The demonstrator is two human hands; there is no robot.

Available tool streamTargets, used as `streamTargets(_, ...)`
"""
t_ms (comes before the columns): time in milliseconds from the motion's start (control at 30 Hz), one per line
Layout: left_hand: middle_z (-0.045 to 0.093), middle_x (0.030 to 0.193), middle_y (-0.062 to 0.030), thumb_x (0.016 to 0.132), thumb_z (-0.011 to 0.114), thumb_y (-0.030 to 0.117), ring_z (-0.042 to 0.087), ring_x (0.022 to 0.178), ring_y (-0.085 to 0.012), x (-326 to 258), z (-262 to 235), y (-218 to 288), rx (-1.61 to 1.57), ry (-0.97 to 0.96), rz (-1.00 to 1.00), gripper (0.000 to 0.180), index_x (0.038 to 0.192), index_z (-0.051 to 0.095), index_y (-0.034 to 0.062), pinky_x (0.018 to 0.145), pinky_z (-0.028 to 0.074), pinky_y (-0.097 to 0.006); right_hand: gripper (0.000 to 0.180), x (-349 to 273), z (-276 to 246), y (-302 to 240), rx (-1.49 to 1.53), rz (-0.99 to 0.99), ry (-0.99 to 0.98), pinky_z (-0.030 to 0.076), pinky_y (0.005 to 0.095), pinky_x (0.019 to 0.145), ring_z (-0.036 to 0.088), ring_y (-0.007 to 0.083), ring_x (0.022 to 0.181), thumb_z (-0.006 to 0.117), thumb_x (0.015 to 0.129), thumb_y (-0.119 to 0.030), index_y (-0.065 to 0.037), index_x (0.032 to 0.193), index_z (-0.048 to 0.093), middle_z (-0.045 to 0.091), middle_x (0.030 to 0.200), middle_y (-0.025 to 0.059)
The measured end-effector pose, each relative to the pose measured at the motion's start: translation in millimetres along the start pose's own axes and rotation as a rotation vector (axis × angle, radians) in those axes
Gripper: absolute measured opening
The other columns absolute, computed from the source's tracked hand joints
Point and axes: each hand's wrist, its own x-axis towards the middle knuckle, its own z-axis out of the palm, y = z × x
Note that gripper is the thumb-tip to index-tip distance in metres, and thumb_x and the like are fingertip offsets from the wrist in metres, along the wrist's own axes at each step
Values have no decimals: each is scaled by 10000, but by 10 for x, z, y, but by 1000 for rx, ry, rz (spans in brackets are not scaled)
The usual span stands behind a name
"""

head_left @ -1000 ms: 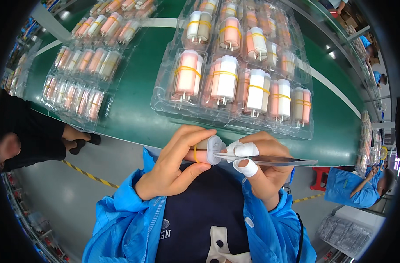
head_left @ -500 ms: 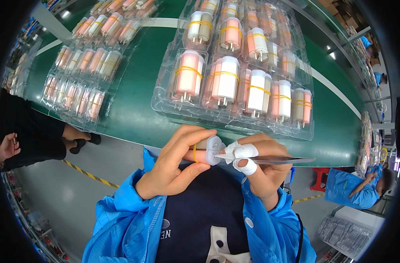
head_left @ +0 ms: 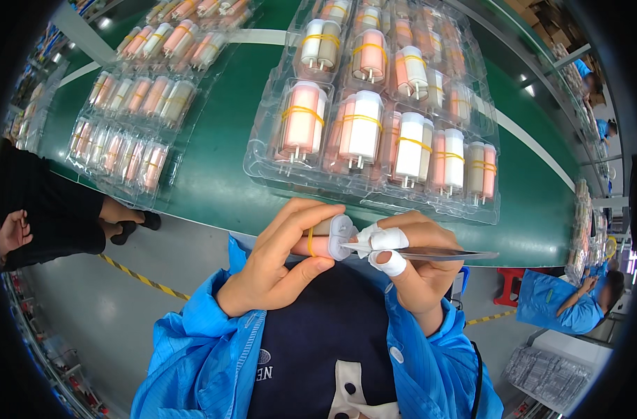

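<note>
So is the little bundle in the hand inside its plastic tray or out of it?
Out. The left hand holds the banded bundle above the person's lap, off the green belt, apart from the clear tray.

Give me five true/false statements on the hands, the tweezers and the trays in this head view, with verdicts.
1. The left hand holds a small capped cylinder with a yellow rubber band. True.
2. The right hand holds a screwdriver. False: it holds metal tweezers, tips at the cylinder's white end.
3. Fingers of the right hand are wrapped in white tape. True.
4. The clear plastic tray ahead sits on a red surface. False: it lies on a green belt.
5. The tray is empty. False: it holds banded pairs of cylinders.
</note>
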Motion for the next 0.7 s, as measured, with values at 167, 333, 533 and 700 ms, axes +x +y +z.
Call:
streamTargets(167, 504, 1155, -192, 840, 630, 138, 526, 1049, -306, -1, 11, -13, 6, 13, -4, 495, 1275, 468, -35, 895, 428, -347, 185, 44, -15, -17, -74, -42, -64, 530, 282, 633, 669, 224, 746, 710, 744, 8, 21, 923, 667, 675, 854, 174)
streamTargets(333, 515, 1138, -190, 800, 642, 67, 524, 1025, -322, 41, -2, 36, 80, 8, 24, 492, 1253, 486, -44, 885, 430, -364, 157, 103, -16, -52, -116, -58, -103, 512, 281, 594, 656, 220, 709, 686, 746, 29, 33, 900, 656, 667, 827, 154)
streamTargets(533, 514, 1128, -189, 800, 625, 39, 513, 1035, -306, 43, 2, 20, 238, -34, 37, 467, 1242, 496, -41, 886, 415, -347, 129, 202, -57, -183, -300, 46, -262, 480, 276, 570, 621, 216, 654, 668, 749, 33, 52, 872, 635, 641, 771, 149)
streamTargets(700, 524, 1145, -126, 892, 555, 108, 526, 998, -188, 35, 5, 69, -275, 6, -163, 437, 1291, 448, -36, 859, 420, -301, 137, 135, -18, -90, 62, -3, 44, 501, 273, 634, 629, 203, 723, 657, 766, 36, 54, 901, 640, 644, 828, 164)
